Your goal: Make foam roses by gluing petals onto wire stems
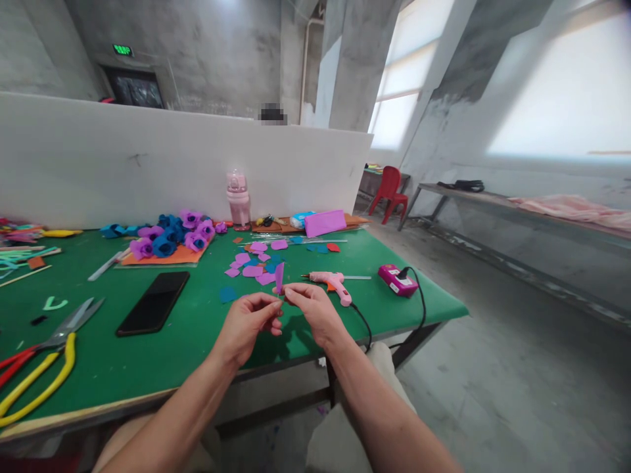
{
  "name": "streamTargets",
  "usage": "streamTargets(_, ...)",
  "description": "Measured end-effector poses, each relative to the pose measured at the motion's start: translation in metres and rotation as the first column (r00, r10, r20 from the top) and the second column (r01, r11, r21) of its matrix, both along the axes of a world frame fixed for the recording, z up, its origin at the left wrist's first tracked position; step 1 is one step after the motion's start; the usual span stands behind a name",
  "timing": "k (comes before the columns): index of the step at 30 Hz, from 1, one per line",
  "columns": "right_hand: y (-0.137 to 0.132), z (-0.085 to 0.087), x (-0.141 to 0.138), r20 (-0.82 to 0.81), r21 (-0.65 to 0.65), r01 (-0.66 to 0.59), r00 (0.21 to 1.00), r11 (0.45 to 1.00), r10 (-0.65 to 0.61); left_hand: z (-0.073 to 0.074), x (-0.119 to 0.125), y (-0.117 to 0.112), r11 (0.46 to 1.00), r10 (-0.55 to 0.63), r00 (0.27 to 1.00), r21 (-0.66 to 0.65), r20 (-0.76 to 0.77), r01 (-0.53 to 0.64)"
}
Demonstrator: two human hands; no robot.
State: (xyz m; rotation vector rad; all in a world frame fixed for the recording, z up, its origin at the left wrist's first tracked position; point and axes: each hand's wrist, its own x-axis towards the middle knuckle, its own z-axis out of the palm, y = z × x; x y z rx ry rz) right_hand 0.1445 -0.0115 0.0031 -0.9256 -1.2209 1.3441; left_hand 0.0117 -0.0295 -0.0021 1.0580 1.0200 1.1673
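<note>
Above the green table's near edge my two hands meet, fingertips close together. My right hand [313, 312] is closed in a pinch at the lower end of a purple paper petal [279, 276], which stands upright over the fingertips. Right beside it, my left hand [252, 323] is also pinched shut; a thin pale bit shows at its fingertips, too small to name. Just beyond the hands lie loose purple paper petals [253, 270] and a blue paper piece [228, 294]. A pink hot glue gun [335, 282] rests on its side to the right of my right hand.
Left of my hands are a black phone [154, 302] and scissors [62, 341] with red and yellow handles. Finished paper flowers [172, 235] lie on orange sheets. A pink bottle [238, 200] stands before the white partition [172, 157]. A magenta power adapter [397, 280] with a cable sits right.
</note>
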Motion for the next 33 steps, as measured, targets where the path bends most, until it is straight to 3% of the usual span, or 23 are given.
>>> streamTargets(23, -0.0018, 0.0000, 0.0005, 0.080, 0.069, -0.033, 0.996, 0.997, 0.028, -0.0018, 0.0006, -0.0004, 0.997, 0.055, 0.997, 0.047, -0.053, -0.053)
streamTargets(33, -0.0028, -0.0012, -0.0003, 0.050, 0.029, -0.036, 0.998, 0.999, 0.034, 0.0003, 0.0014, -0.0016, 0.993, 0.101, 0.990, 0.078, -0.099, -0.093)
